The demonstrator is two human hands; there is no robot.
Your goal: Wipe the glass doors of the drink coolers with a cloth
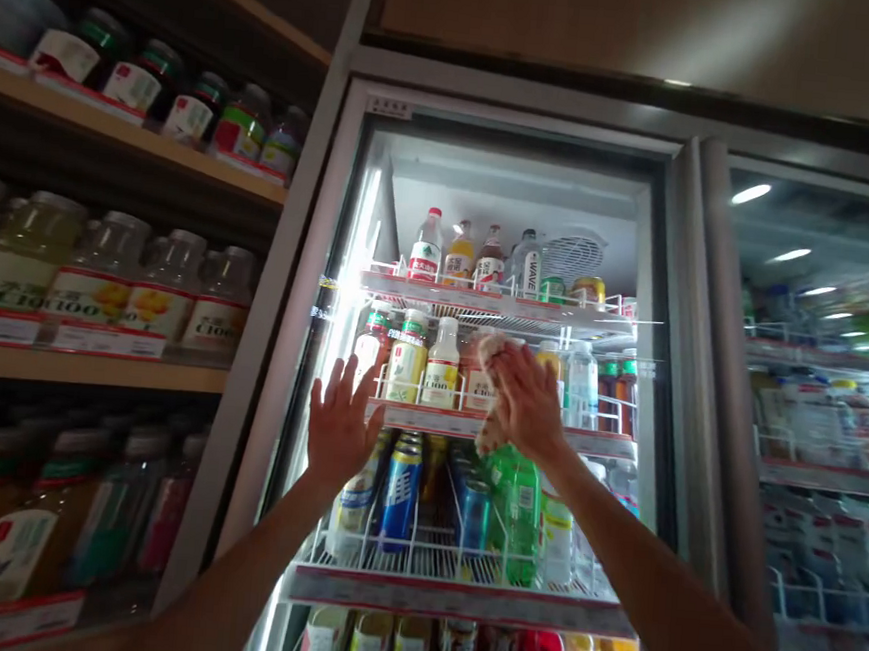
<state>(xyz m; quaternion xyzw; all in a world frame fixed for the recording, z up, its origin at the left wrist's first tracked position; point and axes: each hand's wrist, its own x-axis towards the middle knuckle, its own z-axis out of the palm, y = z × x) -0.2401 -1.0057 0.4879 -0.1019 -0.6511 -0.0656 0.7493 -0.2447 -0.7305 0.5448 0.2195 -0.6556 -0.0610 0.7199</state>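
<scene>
My left hand lies flat and open against the glass door of a lit drinks fridge, fingers spread, at the height of the second shelf. My right hand presses a pale crumpled cloth against the same glass, a little higher and to the right; part of the cloth hangs below the palm. Behind the glass stand rows of bottles and cans on white wire shelves.
Wooden shelves with jars and bottles fill the left side. A second glass-door fridge stands to the right, past a metal door frame. The fridge's left frame runs beside my left forearm.
</scene>
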